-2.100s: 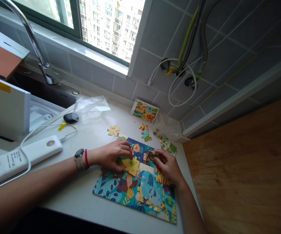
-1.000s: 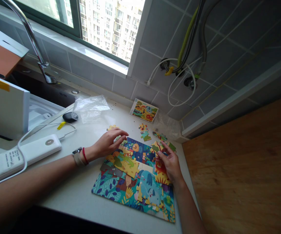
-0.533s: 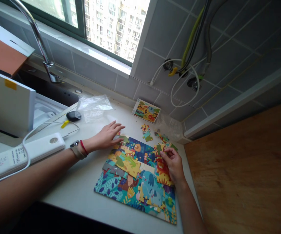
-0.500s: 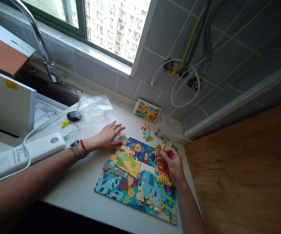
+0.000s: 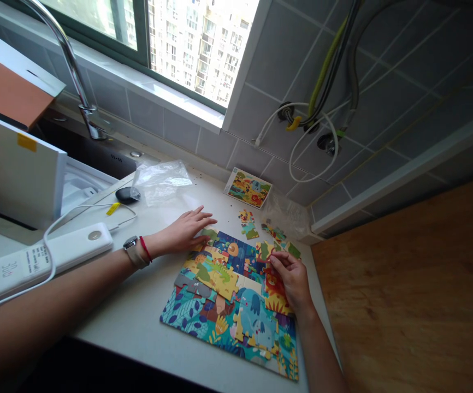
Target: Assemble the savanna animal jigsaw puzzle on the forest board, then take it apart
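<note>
Head view: at far left your white power bank lies out of the way, leaving room for your left hand, which rests open with its fingers spread at the puzzle's upper-left edge. The part-built jigsaw puzzle sits at lower centre on the white countertop. Above it lie a picture card, seemingly kept as a reference, and loose pieces within reach. Your right hand curls at the puzzle's right side; whether it pinches a piece cannot be told.

Apartment kitchen, chrome faucet, grey wall tiles, window
</note>
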Demonstrator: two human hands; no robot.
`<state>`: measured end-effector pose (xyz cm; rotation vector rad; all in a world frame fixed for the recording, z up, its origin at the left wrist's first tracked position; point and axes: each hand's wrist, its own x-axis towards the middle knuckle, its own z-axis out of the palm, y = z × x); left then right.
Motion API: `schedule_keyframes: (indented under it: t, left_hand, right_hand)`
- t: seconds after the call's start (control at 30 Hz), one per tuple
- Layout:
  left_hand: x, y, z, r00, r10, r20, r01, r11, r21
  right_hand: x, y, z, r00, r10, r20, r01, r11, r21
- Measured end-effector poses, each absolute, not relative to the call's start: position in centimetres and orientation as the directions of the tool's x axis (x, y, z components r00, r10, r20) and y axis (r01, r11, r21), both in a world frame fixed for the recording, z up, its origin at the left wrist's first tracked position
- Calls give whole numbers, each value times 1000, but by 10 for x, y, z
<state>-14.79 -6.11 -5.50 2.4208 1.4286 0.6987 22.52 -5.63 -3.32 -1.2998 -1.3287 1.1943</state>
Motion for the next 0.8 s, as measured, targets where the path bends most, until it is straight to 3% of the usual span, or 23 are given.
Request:
schedule_keyframes:
  t: [0.33,0.53,0.8]
  left_hand:
    - [-129,-67,-34,417,818,396,696,-568,439]
    - [-128,-68,-32,365,829,424,670,-550,498]
    - [-119,-78,-24,430,768,475,490,-640,592]
  right_hand:
    - [211,-62,-16,-263,964,-42,353,55,-934]
    - [177,-64,-6,-401,916,-26,345,124,-930]
    - [155,-69,-2,-390,919,-63,343,82,-936]
